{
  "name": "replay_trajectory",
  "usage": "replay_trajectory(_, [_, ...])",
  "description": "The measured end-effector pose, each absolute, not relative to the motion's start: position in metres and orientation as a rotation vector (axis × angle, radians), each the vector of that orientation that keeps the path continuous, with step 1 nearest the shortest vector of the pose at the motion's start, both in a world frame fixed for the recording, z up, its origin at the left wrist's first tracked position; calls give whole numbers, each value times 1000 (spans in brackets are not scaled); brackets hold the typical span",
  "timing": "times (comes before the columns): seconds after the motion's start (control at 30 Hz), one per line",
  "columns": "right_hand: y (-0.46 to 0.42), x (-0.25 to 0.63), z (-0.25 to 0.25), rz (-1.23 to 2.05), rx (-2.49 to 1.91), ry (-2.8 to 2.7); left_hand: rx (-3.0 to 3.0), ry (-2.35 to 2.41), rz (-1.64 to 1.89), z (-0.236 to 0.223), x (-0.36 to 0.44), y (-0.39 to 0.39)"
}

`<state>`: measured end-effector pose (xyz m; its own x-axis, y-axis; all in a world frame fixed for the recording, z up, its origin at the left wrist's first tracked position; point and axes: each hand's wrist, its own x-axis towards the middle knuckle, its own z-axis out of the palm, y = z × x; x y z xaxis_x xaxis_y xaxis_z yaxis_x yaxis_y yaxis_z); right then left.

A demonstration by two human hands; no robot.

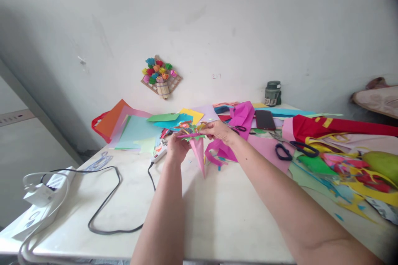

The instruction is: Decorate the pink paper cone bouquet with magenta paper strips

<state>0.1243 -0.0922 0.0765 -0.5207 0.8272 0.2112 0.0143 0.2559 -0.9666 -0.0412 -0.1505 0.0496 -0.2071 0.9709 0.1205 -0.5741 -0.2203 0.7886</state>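
A pink paper cone [198, 156] hangs point down between my hands, above the table. Green cut paper and a magenta paper strip [189, 135] run along its wide top, with colourful paper pieces showing behind. My left hand [178, 148] is closed at the left side of the cone's top, holding it by the rim; some of its fingers are hidden. From the right, my right hand [219, 131] pinches the magenta strip's other end at the rim. Just behind my right hand lie small scissors [239, 128].
Coloured paper sheets [137, 132] spread along the back left. Magenta paper [242, 116], a phone [265, 120], large scissors [297, 149] and paper scraps [342, 169] lie to the right. A black cable [116, 190] and power strip [46, 203] occupy the left. A jar [273, 93] stands behind.
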Motion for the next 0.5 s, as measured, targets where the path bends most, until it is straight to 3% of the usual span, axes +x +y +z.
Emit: replay_trajectory(0.5, [-100, 128, 82, 1412, -859, -1674, 946, 627, 1599, 41, -37, -152])
